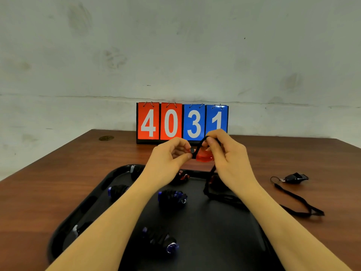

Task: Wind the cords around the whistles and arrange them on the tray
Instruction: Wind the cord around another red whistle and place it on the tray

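Note:
A red whistle (204,156) is held up above the far edge of the black tray (211,237). My left hand (170,153) pinches it at its left end, where the black cord (199,146) is attached. My right hand (224,151) pinches the cord just above the whistle; the rest of the cord hangs down onto the tray in a loose heap (222,197). Several whistles wound in black cord lie on the tray, among them blue ones (172,197) (160,239) (117,190). A black whistle (296,178) lies on the table at right, its cord (300,204) unwound.
A flip scoreboard (181,123) reading 4031 stands at the table's far edge against the wall. The brown wooden table (58,184) extends left and right of the tray. A round grommet (106,138) sits at the far left.

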`<state>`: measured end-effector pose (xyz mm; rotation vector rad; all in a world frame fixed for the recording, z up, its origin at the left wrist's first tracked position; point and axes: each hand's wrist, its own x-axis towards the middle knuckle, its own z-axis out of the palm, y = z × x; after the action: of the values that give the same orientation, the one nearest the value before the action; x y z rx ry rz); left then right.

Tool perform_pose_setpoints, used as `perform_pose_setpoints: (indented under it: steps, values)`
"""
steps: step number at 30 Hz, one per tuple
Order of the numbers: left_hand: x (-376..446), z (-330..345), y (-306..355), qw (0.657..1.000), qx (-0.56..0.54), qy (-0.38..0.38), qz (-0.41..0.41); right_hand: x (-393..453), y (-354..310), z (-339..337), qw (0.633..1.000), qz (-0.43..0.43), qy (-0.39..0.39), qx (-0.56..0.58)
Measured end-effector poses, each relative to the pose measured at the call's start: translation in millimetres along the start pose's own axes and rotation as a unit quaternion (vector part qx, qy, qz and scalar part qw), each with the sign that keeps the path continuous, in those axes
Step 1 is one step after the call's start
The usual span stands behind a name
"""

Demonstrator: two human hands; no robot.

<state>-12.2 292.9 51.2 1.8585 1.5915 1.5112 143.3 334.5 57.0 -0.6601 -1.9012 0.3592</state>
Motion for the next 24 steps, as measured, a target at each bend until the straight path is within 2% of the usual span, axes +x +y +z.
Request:
perform_pose_setpoints:
  steps: [7,14,18,24]
  values:
    - [-2,-2,3,0.998,0.01,-0.06,0.031,4,-1,-3,0.988,0.107,0.019,0.107]
    - [-5,-8,14,0.991,-0.053,-0.124,0.025,9,4,-7,0.949,0.219,-0.001,0.227]
    - [-5,-8,16,0.981,-0.169,-0.096,0.008,10,6,-11,0.914,0.262,-0.023,0.308]
    - [-2,-7,15,0.963,-0.267,-0.016,-0.03,6,6,-6,0.927,0.238,-0.081,0.277]
